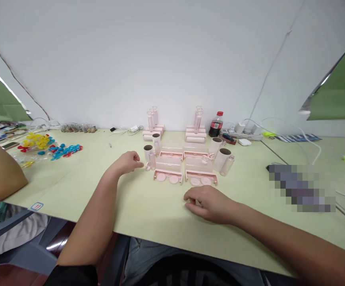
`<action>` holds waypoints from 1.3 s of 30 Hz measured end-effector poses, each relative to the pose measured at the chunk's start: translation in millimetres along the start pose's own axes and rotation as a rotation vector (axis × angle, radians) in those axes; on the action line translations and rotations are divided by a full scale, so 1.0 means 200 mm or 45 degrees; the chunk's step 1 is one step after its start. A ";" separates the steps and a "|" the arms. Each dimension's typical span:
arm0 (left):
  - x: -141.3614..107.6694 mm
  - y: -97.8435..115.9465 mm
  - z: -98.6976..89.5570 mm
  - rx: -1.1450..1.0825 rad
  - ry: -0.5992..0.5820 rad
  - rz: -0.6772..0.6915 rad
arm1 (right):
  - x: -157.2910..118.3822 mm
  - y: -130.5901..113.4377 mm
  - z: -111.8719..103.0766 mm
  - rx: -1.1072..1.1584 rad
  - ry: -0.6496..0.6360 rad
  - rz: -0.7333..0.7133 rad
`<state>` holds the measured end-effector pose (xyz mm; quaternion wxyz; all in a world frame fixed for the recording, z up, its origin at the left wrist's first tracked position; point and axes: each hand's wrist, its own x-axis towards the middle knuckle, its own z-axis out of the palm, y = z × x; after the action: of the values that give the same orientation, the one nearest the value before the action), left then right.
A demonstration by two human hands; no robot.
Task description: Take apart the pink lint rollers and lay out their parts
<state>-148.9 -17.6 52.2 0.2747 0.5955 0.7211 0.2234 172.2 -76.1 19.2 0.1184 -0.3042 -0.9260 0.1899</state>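
My left hand [127, 162] hovers over or rests on the table, a finger stretched towards a small pink part [148, 166]; nothing shows in its grasp. Loosely curved, with a gap between thumb and fingers, my right hand [206, 202] lies nearer the table's front edge and looks unoccupied. Between and beyond the hands are two pink trays [168, 176] [201, 177] with round pink discs [174, 180] in front. Clear panels [169, 163] lie behind them. Cardboard-like tubes [221, 159] and clear pink cylinders [227, 165] stand at both sides.
Pink assembled units [195, 134] stand by the wall, beside a cola bottle [215, 125]. Chargers and a power strip [248, 131] sit at the back right. A blurred-out object [301, 188] lies right. Another person's arm [1, 171] and colourful plastic pieces [66, 151] are at left.
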 end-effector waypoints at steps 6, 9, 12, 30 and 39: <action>-0.09 0.13 0.03 -0.222 0.468 0.260 | -0.07 0.14 -0.02 0.155 0.025 0.098; -0.11 0.19 0.11 -0.357 0.603 0.440 | -0.05 0.14 -0.02 0.197 0.002 0.148; -0.14 0.24 0.23 -0.338 0.522 0.628 | -0.05 0.14 -0.03 0.184 -0.015 0.190; -0.04 0.23 0.61 0.760 0.320 1.160 | -0.02 0.25 -0.02 -0.080 0.626 0.339; -0.03 0.22 0.61 0.724 0.290 1.143 | -0.02 0.24 -0.05 -0.068 0.440 0.600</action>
<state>-34.2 -14.9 -10.6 -0.0997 0.8678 0.4530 0.1781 203.6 -40.5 8.1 0.2190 -0.5416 -0.8006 0.1332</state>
